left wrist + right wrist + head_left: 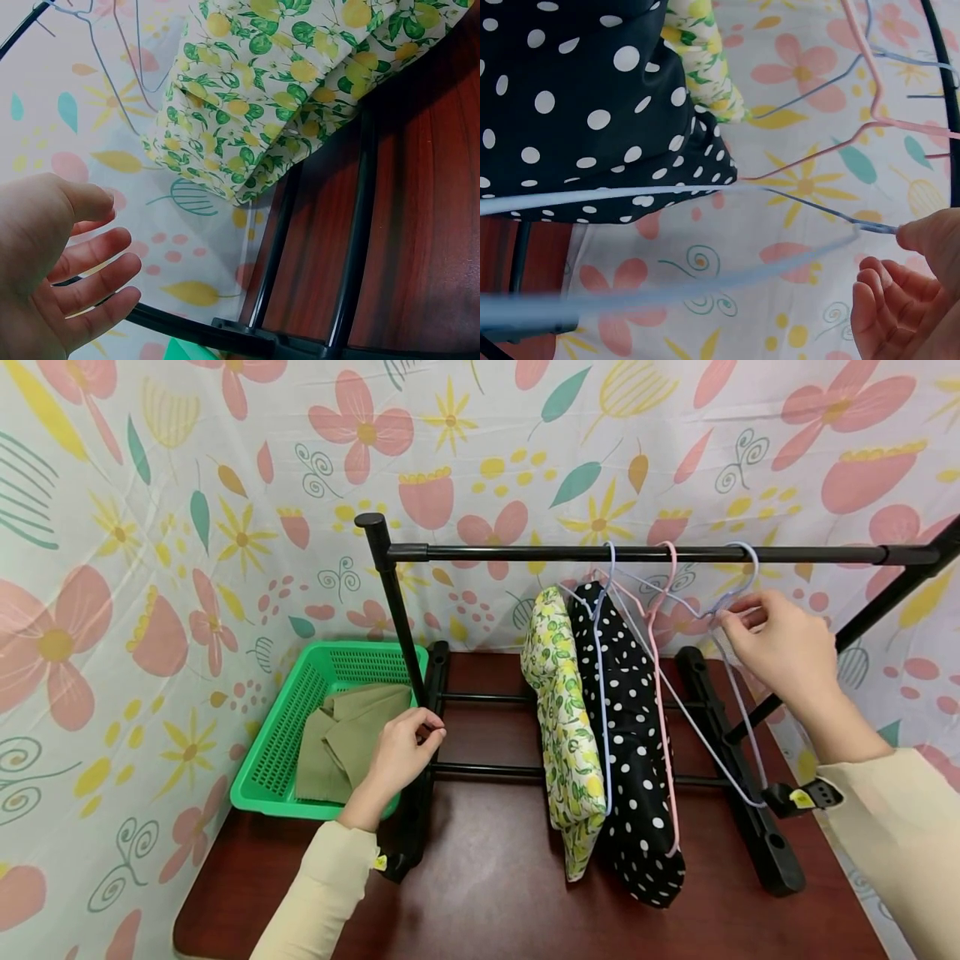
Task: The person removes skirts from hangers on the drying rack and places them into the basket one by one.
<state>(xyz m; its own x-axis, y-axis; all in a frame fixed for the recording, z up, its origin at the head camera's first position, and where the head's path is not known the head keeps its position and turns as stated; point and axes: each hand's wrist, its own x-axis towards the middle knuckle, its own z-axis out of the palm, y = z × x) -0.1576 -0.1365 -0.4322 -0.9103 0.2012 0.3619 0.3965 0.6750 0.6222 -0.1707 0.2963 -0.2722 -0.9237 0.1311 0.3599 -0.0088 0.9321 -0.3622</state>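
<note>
My right hand [783, 647] pinches the neck of a bare lavender-blue hanger [723, 600], whose hook is over the black rail [487, 553]. In the right wrist view the thumb and fingers meet at the neck of this hanger [876, 227]. To its left hang a black polka-dot garment [637, 760] on a pink hanger [660, 718] and a lemon-print garment [566, 727] on a blue hanger [602, 693]. My left hand [401, 747] hovers by the rack's left post, fingers loosely bent. Nothing lies between its fingers in the left wrist view.
A green basket [262, 727] with folded olive cloth [337, 760] in it stands left of the rack. The rack's black feet [750, 810] and lower bars [487, 771] are on the dark red table [487, 877]. A floral curtain [225, 468] hangs close behind.
</note>
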